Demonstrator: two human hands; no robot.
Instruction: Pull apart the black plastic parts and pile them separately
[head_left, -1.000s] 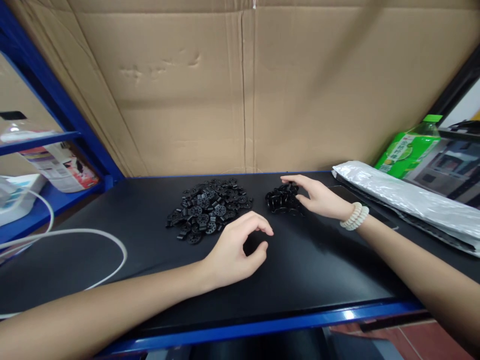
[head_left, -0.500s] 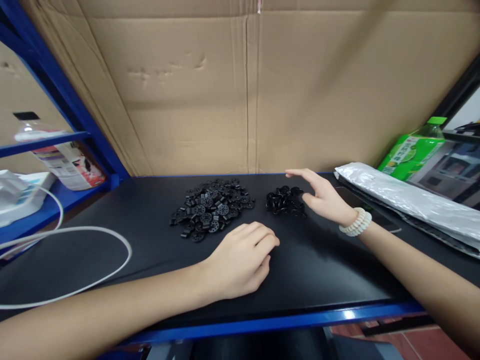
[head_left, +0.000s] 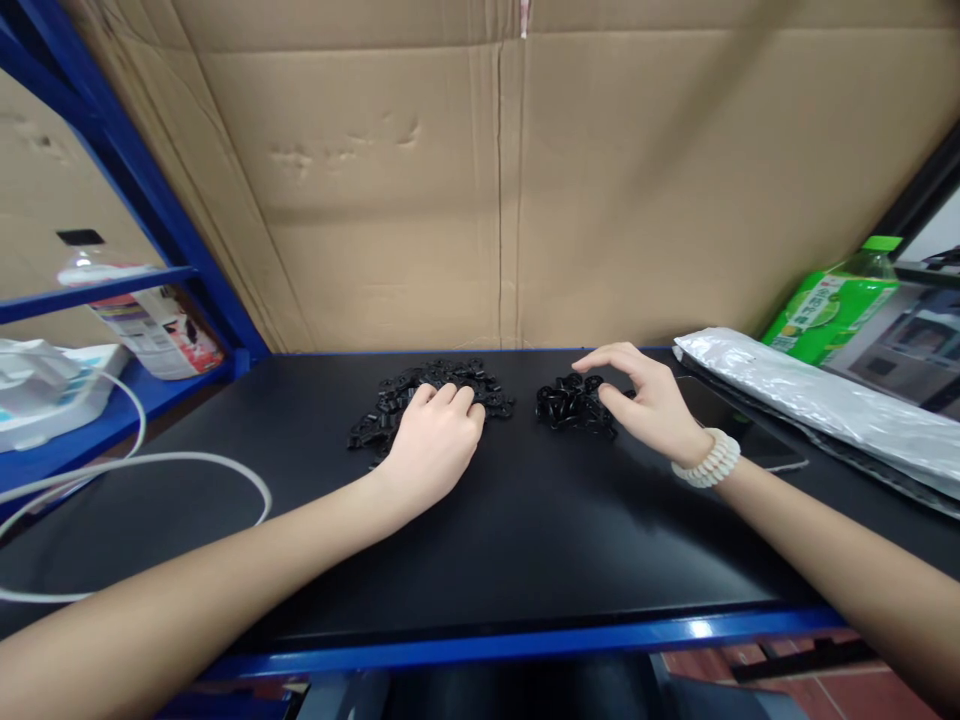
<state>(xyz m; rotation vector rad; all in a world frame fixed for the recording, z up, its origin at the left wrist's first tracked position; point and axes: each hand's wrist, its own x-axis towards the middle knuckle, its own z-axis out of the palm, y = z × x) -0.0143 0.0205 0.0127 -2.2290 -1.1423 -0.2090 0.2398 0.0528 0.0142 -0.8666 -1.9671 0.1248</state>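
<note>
On the black tabletop lies a spread pile of small black plastic wheel-like parts (head_left: 382,400). My left hand (head_left: 437,440) is over the near side of this pile, its fingers curled and the fingertips hidden behind the knuckles. What it holds, if anything, does not show. Right of that sits a smaller heap of glossy black curved pieces (head_left: 566,403). My right hand (head_left: 637,395) hovers at this heap's right side, thumb and forefinger apart, with nothing visible between them. A pale beaded bracelet (head_left: 709,460) circles the right wrist.
Cardboard (head_left: 390,200) walls off the back. A silvery-white plastic package (head_left: 810,400) and a dark phone-like slab (head_left: 750,440) lie at right, near a green-labelled bottle pack (head_left: 832,305). At left a white cable (head_left: 187,458) loops over the table beside a blue shelf (head_left: 232,320).
My left hand has moved left and away from me, onto the pile of wheel-like parts. My right hand has come slightly lower over the smaller heap, fingers bent a little more.
</note>
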